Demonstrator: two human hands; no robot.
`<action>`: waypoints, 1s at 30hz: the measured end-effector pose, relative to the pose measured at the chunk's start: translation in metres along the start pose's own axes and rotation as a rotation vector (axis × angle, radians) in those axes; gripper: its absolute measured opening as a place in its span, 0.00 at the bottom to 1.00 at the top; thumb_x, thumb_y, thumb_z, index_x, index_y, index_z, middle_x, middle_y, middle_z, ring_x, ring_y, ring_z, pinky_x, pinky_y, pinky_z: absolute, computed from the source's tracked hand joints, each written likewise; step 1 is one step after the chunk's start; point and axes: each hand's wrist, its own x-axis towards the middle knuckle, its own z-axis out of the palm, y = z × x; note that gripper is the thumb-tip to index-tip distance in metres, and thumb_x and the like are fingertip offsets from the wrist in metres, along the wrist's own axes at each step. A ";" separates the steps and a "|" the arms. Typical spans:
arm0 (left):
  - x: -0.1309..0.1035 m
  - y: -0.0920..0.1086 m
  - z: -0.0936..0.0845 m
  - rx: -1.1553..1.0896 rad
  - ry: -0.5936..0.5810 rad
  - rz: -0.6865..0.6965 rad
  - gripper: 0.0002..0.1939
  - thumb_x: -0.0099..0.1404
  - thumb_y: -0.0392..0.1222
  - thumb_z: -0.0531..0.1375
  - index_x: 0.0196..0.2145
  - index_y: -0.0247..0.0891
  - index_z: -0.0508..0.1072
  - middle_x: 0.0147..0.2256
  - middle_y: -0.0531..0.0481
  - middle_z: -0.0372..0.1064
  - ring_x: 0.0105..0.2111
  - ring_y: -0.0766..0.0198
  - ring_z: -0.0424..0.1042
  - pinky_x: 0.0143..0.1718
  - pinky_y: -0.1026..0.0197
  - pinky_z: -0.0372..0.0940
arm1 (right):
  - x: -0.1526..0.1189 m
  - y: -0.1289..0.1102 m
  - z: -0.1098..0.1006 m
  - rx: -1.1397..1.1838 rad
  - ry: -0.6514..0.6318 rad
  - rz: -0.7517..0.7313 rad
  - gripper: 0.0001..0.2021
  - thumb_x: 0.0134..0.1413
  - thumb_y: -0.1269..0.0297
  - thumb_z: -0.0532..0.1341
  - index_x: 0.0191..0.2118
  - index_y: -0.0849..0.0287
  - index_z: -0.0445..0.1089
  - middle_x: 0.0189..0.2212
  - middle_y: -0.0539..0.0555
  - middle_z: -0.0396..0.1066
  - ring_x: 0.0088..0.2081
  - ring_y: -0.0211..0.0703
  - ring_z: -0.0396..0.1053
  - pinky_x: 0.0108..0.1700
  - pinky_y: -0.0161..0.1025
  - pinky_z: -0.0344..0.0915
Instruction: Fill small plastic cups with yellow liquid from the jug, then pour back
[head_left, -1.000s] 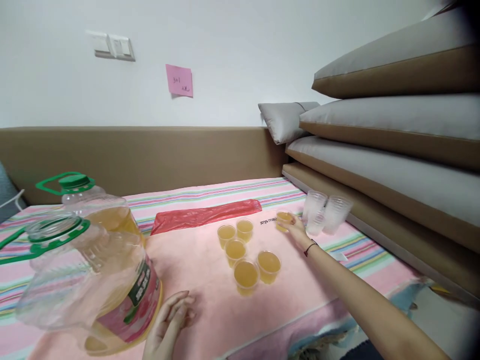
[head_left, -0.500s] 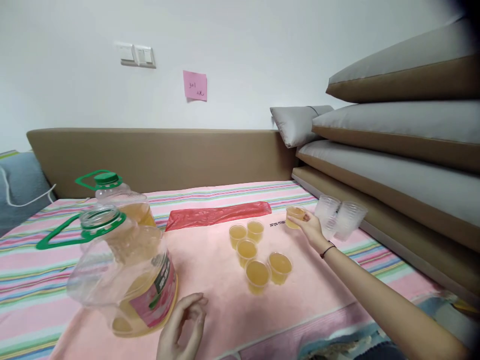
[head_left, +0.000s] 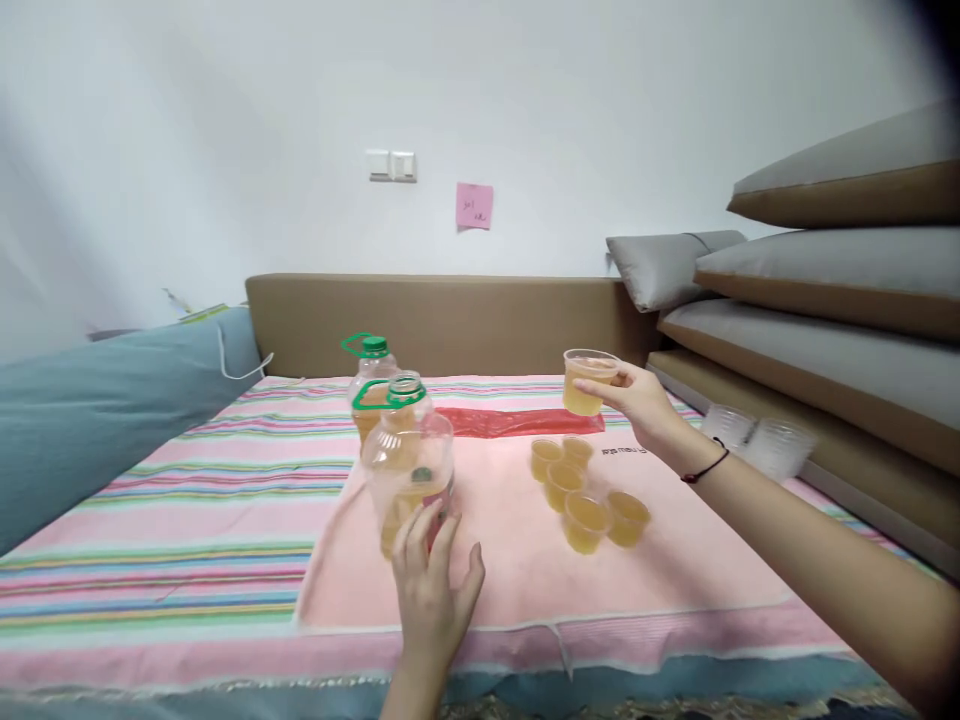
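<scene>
Between the fingers of my right hand [head_left: 637, 400] is a clear plastic cup [head_left: 583, 385] of yellowish drink, raised above the pink cloth. Below it, several similar filled cups [head_left: 587, 515] stand close together on the cloth. My left hand [head_left: 435, 575] holds nothing; its fingers are apart and curved in front of an uncapped clear jug [head_left: 411, 450] with a green handle, partly full of the same drink. Whether the fingertips touch the jug I cannot tell. Behind it stands a second jug [head_left: 367, 410] with its green cap on.
Stacks of clear cups [head_left: 776, 445] lie tilted at the right beside piled cushions [head_left: 832, 330]. A flat red plastic bag [head_left: 517, 422] lies behind the filled cups. A pink cloth [head_left: 510, 590] covers part of the striped sheet [head_left: 225, 500]. A brown headboard [head_left: 480, 325] runs along the wall.
My right hand has lifted the filled cup off the cloth. My left hand has moved forward to the open jug, its fingers spreading. The view has shifted left and back.
</scene>
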 end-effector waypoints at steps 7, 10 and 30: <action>-0.004 -0.023 -0.002 0.003 0.048 -0.476 0.45 0.57 0.49 0.66 0.65 0.37 0.48 0.61 0.31 0.51 0.64 0.40 0.52 0.62 0.35 0.53 | -0.008 -0.030 0.088 0.083 -0.184 -0.013 0.24 0.33 0.60 0.76 0.42 0.56 0.76 0.45 0.56 0.79 0.51 0.52 0.73 0.54 0.50 0.68; -0.011 -0.032 0.005 -0.123 -0.002 -0.665 0.51 0.55 0.53 0.67 0.66 0.37 0.43 0.63 0.32 0.49 0.65 0.40 0.51 0.63 0.36 0.54 | -0.007 -0.034 0.114 0.087 -0.225 -0.002 0.23 0.32 0.60 0.76 0.41 0.56 0.76 0.44 0.56 0.79 0.50 0.53 0.74 0.53 0.50 0.69; -0.027 -0.043 0.005 -0.172 -0.195 -0.693 0.53 0.54 0.53 0.67 0.66 0.29 0.43 0.64 0.25 0.50 0.65 0.39 0.52 0.63 0.39 0.54 | -0.008 -0.034 0.162 0.021 -0.439 -0.034 0.21 0.37 0.58 0.74 0.42 0.54 0.77 0.46 0.54 0.78 0.49 0.50 0.74 0.53 0.50 0.69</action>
